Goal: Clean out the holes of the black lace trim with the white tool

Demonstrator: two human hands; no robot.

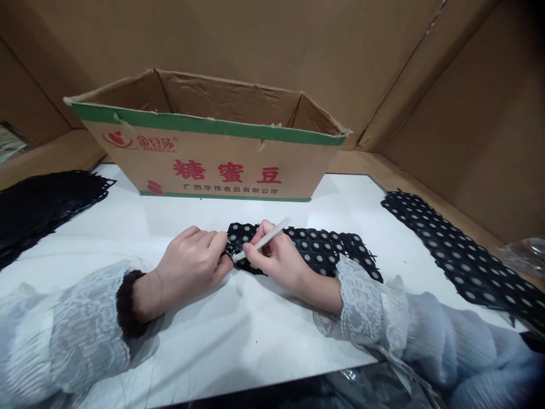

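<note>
A black sheet (322,258) with rows of pale round discs lies flat on the white tabletop in front of me. My left hand (189,264) is closed at the sheet's left end, thumb and fingers pinching its edge. Between the thumb and fingers of my right hand (283,264) is a slim white pen-like stick (275,232), held slanted. Its lower tip touches or nearly touches the sheet's left end, close to my left thumb. My right hand hides the middle of the sheet.
Behind the sheet stands an open cardboard box (230,153) with a green rim and red lettering. Similar disc-covered black sheets (464,258) lie at the right, and a dark stack (46,207) lies at the left. Clear plastic (525,255) sits at the far right.
</note>
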